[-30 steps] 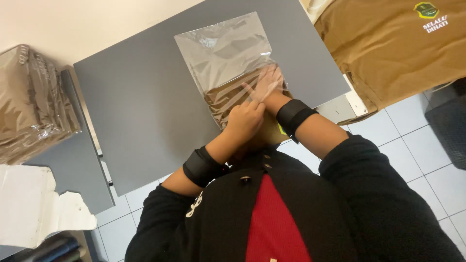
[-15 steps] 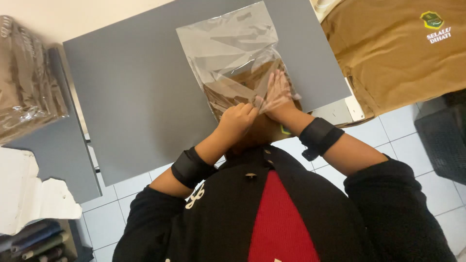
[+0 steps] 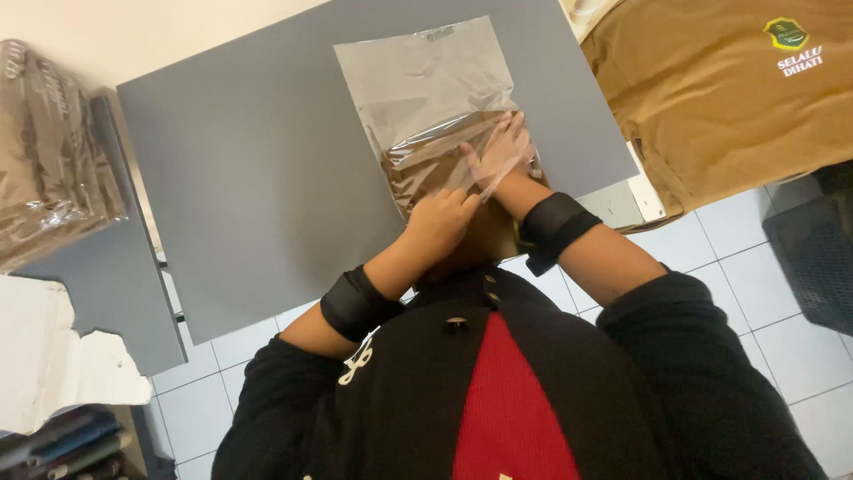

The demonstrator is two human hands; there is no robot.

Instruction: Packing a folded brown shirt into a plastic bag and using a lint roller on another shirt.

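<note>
A clear plastic bag [image 3: 426,80] lies flat on the grey table [image 3: 258,178]. A folded brown garment [image 3: 425,171] fills its near end. My right hand [image 3: 502,151] is inside the bag's mouth, seen through the plastic, with fingers spread flat on the garment. My left hand [image 3: 440,222] is closed on the garment's near edge at the bag's opening, right next to my right wrist. Both wrists wear black bands. The far half of the bag holds nothing.
A brown shirt with a printed chest badge [image 3: 711,98] lies spread at the right. A stack of bagged brown garments [image 3: 49,151] sits at the left, with torn white cardboard [image 3: 53,364] below it. White floor tiles [image 3: 755,293] and a dark bin [image 3: 817,258] lie beyond the table edge.
My right hand has slid farther into the bag and the brown garment has gone in with it. My left hand stays at the opening.
</note>
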